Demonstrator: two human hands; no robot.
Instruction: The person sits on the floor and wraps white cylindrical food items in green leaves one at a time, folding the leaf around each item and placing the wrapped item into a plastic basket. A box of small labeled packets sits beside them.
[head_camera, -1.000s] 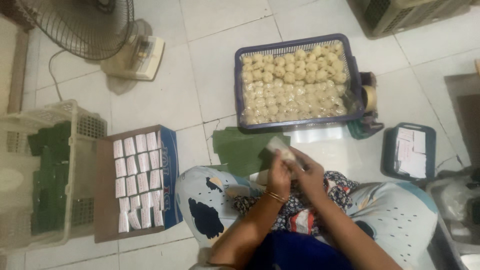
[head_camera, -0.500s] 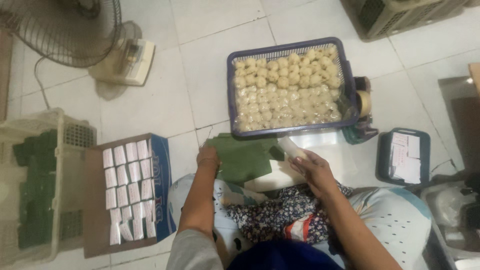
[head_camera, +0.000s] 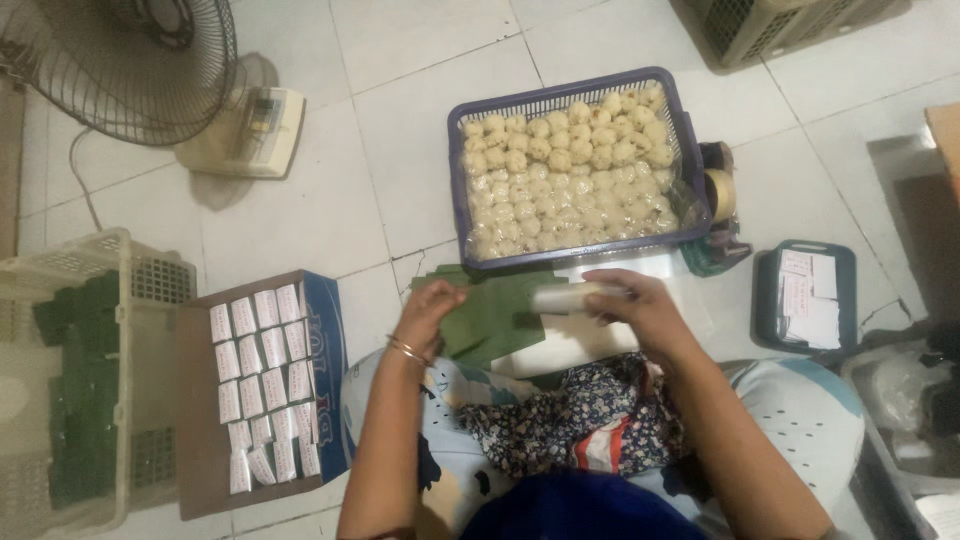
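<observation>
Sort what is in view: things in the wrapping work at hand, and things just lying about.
In use: left hand on green leaves; right hand holding pale roll; purple basket of pale balls.
Lying about: fan; tape dispenser; cream crate.

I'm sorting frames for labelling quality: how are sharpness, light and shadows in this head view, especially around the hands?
Head view: light is soft and even, no harsh glare on the floor tiles; the fan throws a faint shadow beside its base. The left hand and right hand are slightly smeared, as is the pale roll the right holds; the purple basket reads fairly sharp.
</observation>
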